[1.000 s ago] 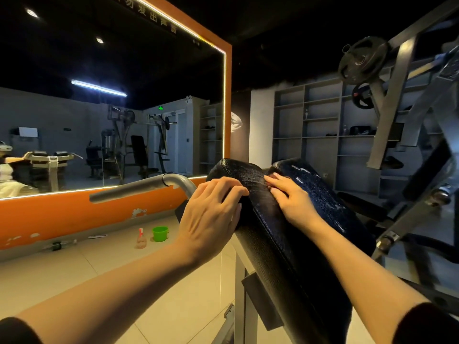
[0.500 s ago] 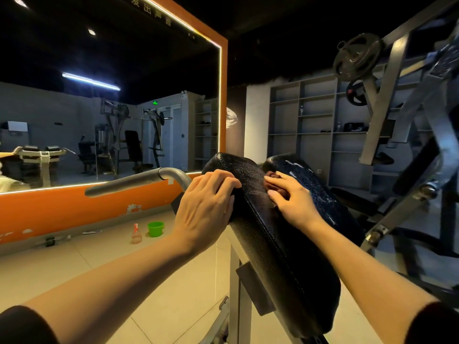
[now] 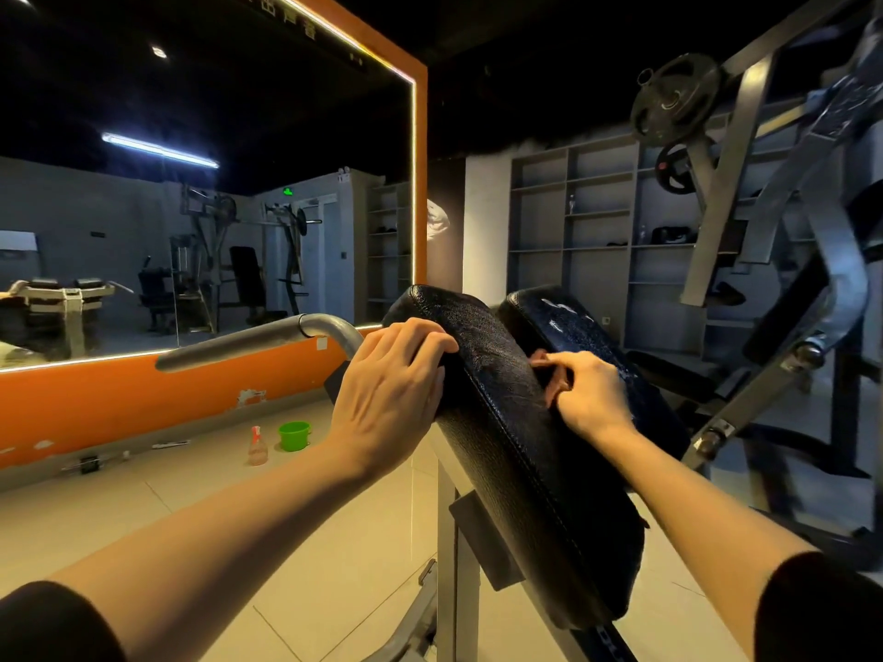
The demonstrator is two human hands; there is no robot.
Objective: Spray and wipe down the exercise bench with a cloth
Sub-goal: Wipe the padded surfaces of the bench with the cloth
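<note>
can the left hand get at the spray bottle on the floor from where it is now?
Probably not without stepping away. The left hand grips the edge of the black padded bench cushion, while the clear spray bottle with a red top stands on the tiled floor beside the small green bucket, well beyond and below it.

— Pad colours?
— Both pads (image 3: 506,422) black, grainy; the one at 2 o'clock shows whitish streaks.
— The floor?
— Green cup (image 3: 294,435), pinkish bottle (image 3: 258,446) with red top, beige tiles (image 3: 334,542). Orange wall band (image 3: 119,403), grey bar (image 3: 258,337).
</note>
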